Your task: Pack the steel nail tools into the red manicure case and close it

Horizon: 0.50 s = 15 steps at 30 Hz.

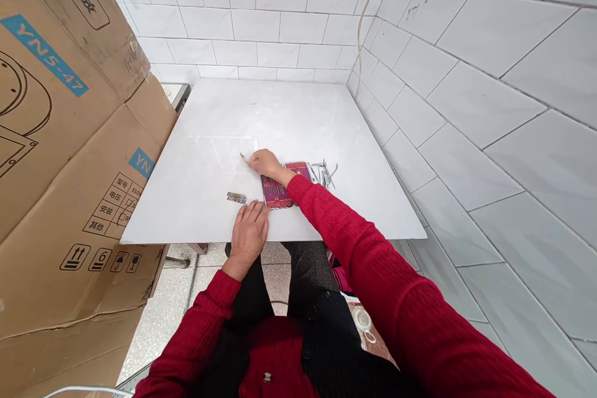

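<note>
My right hand [265,163] reaches over the table, its fingers pinched on a small metal manicure tool [244,158] whose exact kind is too small to make out. Below that arm lies an opened purple-red manicure case [278,201] with slim tools in its slots; my forearm hides part of it. Flat at the table's front edge rests my left hand [250,227], fingers stretched out beside the case's lower left corner. Just beyond its fingertips, metal nail clippers [236,198] lie side by side. Several loose metal tools [324,172] are heaped right of the case.
The white tabletop [298,112] meets tiled walls at the back and right. A large cardboard box [107,137] stands along the left side. A thin cable [360,31] hangs down the back corner. My legs are under the front edge.
</note>
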{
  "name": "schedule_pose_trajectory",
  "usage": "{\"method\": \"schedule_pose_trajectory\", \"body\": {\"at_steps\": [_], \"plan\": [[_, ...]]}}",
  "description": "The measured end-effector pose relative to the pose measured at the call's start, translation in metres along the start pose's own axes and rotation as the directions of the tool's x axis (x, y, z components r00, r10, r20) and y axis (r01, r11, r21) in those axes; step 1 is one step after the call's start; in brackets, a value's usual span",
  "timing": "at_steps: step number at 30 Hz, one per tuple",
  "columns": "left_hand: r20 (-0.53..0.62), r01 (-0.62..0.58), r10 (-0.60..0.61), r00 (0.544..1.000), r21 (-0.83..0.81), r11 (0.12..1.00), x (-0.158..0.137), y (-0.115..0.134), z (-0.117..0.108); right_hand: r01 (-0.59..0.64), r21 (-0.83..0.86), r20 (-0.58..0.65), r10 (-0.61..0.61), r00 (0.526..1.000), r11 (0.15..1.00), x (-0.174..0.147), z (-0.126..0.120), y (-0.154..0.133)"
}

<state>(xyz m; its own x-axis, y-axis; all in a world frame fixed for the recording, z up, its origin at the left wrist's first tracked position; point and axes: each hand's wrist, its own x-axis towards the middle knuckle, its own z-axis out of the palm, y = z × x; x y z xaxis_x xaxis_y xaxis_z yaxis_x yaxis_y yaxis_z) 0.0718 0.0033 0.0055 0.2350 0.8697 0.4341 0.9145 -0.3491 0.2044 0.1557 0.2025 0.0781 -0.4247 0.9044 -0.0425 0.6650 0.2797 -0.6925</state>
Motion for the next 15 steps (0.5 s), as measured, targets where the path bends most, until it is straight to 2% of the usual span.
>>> {"method": "schedule_pose_trajectory", "body": {"at_steps": [3, 5, 9, 15], "plan": [[-0.004, -0.001, 0.001, 1.000, 0.010, 1.000, 0.000, 0.000, 0.001, -0.046, 0.377, -0.014, 0.055, 0.998, 0.925, -0.007, -0.012, 0.018], [-0.002, -0.001, 0.001, 1.000, 0.004, 1.000, 0.001, -0.001, 0.001, -0.070, 0.509, -0.011, 0.088, 0.996, 0.858, -0.014, -0.020, 0.031], [0.003, 0.005, -0.005, 1.000, -0.024, 1.000, 0.001, -0.002, 0.002, -0.136, 0.564, -0.019, 0.178, 0.984, 0.814, -0.027, -0.034, 0.054], [-0.022, 0.005, -0.005, 1.000, -0.009, 1.000, 0.003, -0.001, 0.002, -0.169, 0.527, -0.058, 0.233, 0.971, 0.833, -0.041, -0.043, 0.066]]}}
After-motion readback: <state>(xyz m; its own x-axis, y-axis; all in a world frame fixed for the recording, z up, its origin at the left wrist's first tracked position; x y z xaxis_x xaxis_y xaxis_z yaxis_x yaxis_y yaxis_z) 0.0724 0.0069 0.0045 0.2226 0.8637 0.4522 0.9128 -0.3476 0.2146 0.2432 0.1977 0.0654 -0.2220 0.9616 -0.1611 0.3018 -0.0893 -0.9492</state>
